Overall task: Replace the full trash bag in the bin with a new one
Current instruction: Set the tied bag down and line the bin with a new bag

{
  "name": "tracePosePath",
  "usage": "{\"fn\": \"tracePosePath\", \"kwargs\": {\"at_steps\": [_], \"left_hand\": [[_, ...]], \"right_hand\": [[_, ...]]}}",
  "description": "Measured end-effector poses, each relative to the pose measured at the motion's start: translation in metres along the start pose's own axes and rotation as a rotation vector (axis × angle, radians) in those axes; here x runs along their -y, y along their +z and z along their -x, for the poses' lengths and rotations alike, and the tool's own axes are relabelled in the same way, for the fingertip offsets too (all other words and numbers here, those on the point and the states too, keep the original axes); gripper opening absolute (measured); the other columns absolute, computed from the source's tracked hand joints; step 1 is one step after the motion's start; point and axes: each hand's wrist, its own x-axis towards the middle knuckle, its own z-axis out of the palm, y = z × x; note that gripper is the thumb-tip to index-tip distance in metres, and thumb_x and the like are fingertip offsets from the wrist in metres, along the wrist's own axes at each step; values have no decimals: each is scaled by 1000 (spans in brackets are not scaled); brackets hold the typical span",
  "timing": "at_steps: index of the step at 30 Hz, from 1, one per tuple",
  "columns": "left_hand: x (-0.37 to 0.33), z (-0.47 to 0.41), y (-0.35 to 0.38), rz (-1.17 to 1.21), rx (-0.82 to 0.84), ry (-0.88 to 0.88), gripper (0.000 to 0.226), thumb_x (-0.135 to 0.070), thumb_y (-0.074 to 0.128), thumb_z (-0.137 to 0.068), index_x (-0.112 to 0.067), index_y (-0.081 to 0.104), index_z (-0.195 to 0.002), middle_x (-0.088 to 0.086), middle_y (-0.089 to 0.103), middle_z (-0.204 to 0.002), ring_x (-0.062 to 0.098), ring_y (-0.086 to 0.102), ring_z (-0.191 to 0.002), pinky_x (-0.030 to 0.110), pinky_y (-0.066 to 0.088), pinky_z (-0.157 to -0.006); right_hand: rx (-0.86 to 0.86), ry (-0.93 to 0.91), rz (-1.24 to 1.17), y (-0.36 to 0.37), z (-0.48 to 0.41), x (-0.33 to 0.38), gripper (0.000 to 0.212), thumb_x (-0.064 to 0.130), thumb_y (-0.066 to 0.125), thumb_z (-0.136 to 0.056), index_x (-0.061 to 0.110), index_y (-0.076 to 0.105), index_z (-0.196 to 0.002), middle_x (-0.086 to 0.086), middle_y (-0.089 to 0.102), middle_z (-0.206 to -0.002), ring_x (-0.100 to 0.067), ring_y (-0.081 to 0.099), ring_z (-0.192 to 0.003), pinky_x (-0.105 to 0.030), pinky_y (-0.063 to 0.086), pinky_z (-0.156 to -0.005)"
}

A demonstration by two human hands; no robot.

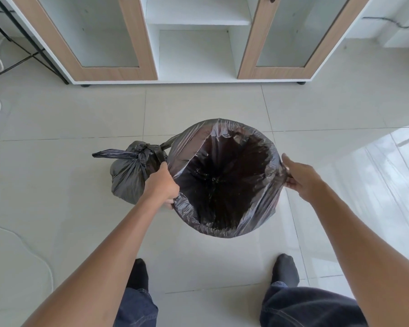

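A fresh black plastic liner (224, 178) gapes over the round bin on the pale tiled floor (80, 114), its rim pinched by the left hand (162, 185) and right hand (300, 178). The knotted full black bag (130, 171) sits touching the bin (left side); a white-and-wood cabinet (194, 43) stands well beyond.

We count two black trash bags: one open bag (224, 180) mid-frame, one tied bag (128, 175) left of it; two hands (162, 182) (300, 178); two socked feet (138, 274) (285, 270).
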Motion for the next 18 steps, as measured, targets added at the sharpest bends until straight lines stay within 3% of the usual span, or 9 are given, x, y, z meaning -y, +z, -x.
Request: {"fn": "tracePosePath", "kwargs": {"at_steps": [2,5,9,13,18], "left_hand": [[1,0,0,40,4,-2,68,-3,48,-84,-21,27,-147,13,61,-125,34,71,-89,40,60,-80],[-1,3,-3,93,17,-9,66,-1,47,-88,-21,28,-147,13,58,-129,30,73,-74,38,62,-70],[-4,7,-5,114,6,-14,65,1,42,-87,-21,30,-147,12,56,-131,26,72,-59,27,56,-44],[-5,9,-4,173,28,-45,62,4,41,-91,-19,29,-148,15,48,-142,32,73,-66,38,62,-65],[-7,5,-3,236,47,-79,67,5,40,-91,-22,27,-150,14,42,-148,32,73,-66,36,62,-63]], "right_hand": [[47,-4,-41,-7,11,-2,35,43,72,-86,11,67,-98,-5,66,-78,-19,65,-71,-30,56,-73],[153,21,-59,-16,25,-7,32,40,76,-83,13,70,-100,-6,69,-88,-19,66,-81,-30,55,-80],[230,76,-45,-13,34,-18,30,31,76,-85,10,69,-104,-6,66,-87,-20,66,-82,-31,57,-79],[165,96,-147,-6,41,-20,9,15,56,-97,10,63,-95,-5,58,-80,-20,61,-73,-35,56,-82],[72,61,-217,0,40,-15,25,4,40,-100,4,62,-87,-8,63,-75,-20,59,-70,-36,57,-69]]}}
